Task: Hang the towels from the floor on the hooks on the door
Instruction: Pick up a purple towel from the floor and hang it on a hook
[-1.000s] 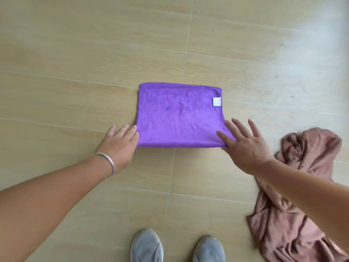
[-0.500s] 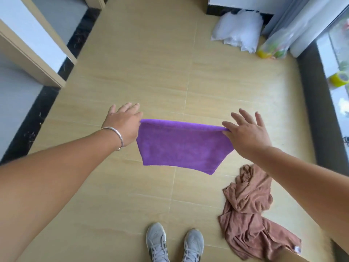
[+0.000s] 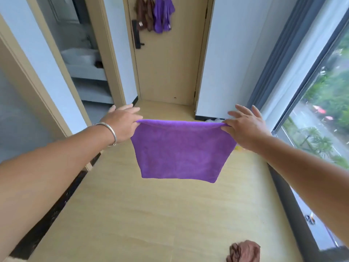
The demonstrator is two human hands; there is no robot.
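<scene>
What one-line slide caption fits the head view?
Both hands, left and right, pinch a purple towel by its top corners, facing the door where towels already hang.

Bright daylight enters through the window (image 3: 321, 110) on the right, washing the floor (image 3: 151, 214) in soft, even light. Wide-angle bending curves the edges; the view outside looks slightly blurred.

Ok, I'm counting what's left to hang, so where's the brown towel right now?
In the head view the brown towel lies crumpled on the floor at the bottom right, near the window, below the held purple towel.
</scene>
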